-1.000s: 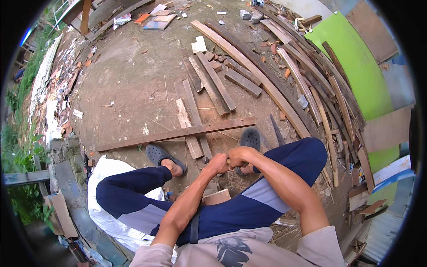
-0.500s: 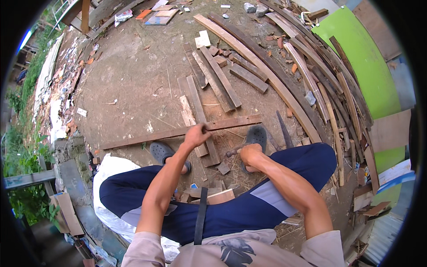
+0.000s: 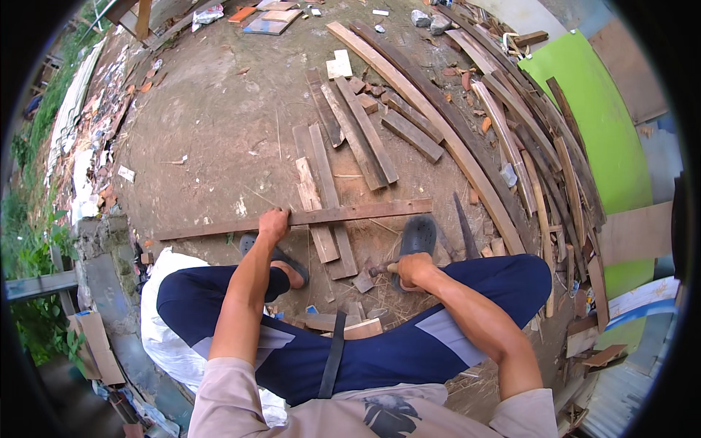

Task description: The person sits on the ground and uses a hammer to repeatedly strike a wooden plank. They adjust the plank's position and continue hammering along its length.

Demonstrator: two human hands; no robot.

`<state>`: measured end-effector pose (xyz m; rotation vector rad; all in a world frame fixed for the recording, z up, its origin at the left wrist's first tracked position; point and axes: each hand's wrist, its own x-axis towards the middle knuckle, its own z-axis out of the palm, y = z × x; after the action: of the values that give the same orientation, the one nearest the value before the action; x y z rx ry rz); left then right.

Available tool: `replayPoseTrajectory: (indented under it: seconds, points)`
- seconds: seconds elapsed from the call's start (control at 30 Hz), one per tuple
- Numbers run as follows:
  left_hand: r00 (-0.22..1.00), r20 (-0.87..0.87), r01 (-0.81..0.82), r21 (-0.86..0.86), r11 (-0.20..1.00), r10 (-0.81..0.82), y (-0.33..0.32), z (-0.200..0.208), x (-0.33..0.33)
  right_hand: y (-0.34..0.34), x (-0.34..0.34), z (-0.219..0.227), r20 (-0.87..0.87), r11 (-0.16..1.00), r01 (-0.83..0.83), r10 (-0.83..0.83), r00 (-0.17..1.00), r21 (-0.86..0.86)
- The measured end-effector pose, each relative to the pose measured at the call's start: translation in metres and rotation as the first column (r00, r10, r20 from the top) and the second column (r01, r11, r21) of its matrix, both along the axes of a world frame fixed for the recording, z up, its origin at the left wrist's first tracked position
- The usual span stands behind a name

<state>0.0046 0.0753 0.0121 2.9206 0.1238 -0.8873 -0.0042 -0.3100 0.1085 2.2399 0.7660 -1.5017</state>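
A long brown wooden batten (image 3: 358, 212) lies crosswise in front of my feet, resting over shorter wood pieces. My left hand (image 3: 274, 224) is closed on it left of its middle, fingers curled at its upper face. My right hand (image 3: 415, 270) grips a hammer (image 3: 382, 269) low between my knees, its head pointing left, apart from the batten. Beneath the batten are a split pale piece (image 3: 315, 219) and a darker strip (image 3: 326, 164). My right clog (image 3: 420, 235) stands close to the batten's right end.
Several short beams (image 3: 355, 135) lie ahead. Long curved planks (image 3: 445, 124) and a woodpile (image 3: 555, 153) line the right side, by a green panel (image 3: 599, 117). A dark tapering blade (image 3: 465, 226) lies right of my clog. A white sack (image 3: 171, 321) is at my left.
My left hand has slid left along the batten, from near the crossing pieces to above my left foot. My right hand still holds the hammer in nearly the same place. The view has shifted slightly.
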Motion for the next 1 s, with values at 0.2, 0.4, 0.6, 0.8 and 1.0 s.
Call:
replayPoseTrajectory:
  seconds: [0.2,0.4,0.6,0.8,1.0]
  points:
    - [0.987,0.090,0.121,0.132,0.984,-0.133,-0.009,-0.010,-0.002,0.000,-0.003,0.005,0.133,0.993,-0.020,0.004,0.991,0.113]
    - [0.984,0.099,0.136,0.095,0.986,-0.146,-0.011,-0.015,-0.025,0.009,-0.006,0.004,0.127,0.986,-0.106,0.089,0.988,0.128]
    - [0.996,-0.011,0.094,0.139,0.986,-0.093,0.008,-0.044,-0.033,0.013,-0.016,-0.011,0.084,0.986,0.001,-0.015,0.996,0.169]
    - [0.980,-0.151,0.138,0.058,0.989,-0.128,0.027,-0.044,-0.025,0.002,-0.020,-0.056,-0.003,0.959,0.003,-0.002,1.000,0.283]
    - [0.972,-0.089,0.218,0.016,0.976,-0.216,-0.002,-0.021,-0.011,0.011,-0.019,-0.072,-0.055,0.998,-0.026,0.028,0.998,0.051]
